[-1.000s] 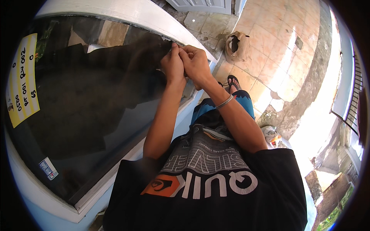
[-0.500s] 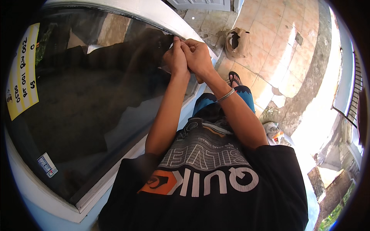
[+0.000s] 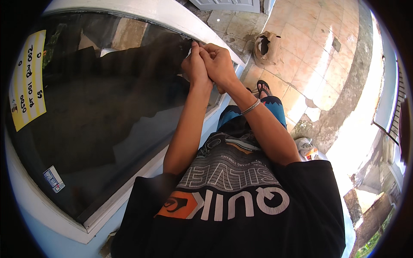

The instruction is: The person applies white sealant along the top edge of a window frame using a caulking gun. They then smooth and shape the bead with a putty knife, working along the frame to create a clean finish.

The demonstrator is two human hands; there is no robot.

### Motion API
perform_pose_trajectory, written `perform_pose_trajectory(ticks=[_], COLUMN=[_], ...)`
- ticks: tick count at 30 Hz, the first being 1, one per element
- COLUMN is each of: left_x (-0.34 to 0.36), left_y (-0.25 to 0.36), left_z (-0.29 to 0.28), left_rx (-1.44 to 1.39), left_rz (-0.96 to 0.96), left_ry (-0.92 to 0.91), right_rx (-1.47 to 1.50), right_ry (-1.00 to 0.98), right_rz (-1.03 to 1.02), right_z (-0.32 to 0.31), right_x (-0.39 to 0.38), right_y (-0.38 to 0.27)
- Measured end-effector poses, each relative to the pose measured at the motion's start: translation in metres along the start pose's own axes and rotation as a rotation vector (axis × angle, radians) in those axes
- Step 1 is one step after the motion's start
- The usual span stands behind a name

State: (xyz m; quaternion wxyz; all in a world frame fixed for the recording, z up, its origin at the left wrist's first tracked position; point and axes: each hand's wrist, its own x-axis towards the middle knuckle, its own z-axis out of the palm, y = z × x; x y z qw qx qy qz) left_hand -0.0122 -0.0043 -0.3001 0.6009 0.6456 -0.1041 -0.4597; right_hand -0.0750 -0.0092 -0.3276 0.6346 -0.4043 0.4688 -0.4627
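Observation:
My left hand (image 3: pixel 196 66) and my right hand (image 3: pixel 218 64) are pressed together at the far right corner of a dark window pane (image 3: pixel 94 124). Both have their fingers closed in a pinch, with thumbs and fingertips meeting close to the white window frame (image 3: pixel 195 23). Whatever lies between the fingertips is hidden. A small pale patch shows on the glass just beside my left hand. A bracelet (image 3: pixel 251 107) circles my right wrist.
A yellow-and-white striped paper (image 3: pixel 29 79) and a small blue-and-white sticker (image 3: pixel 53 179) are stuck on the glass. A torn brown sack-like container (image 3: pixel 266 53) stands on the tiled floor (image 3: pixel 297 51). A white plastic bag (image 3: pixel 304 148) lies at right. A white door (image 3: pixel 226 4) is at the top.
The view has shifted slightly, so the window and floor sit a little differently. Both hands keep their pinch at the same corner of the window.

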Motion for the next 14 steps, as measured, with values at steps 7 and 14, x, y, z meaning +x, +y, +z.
perform_pose_trajectory(ticks=[7,14], left_x=[0.005,0.018], left_y=[-0.007,-0.029], left_z=[0.0,0.001], left_rx=[0.058,0.049], left_rz=[-0.036,-0.024], left_ry=[0.04,0.084], right_rx=[-0.027,-0.023], right_ry=[0.015,-0.025], right_rz=[0.008,0.1], right_z=[-0.001,-0.011], right_x=[0.006,0.011], right_y=[0.019,0.03])
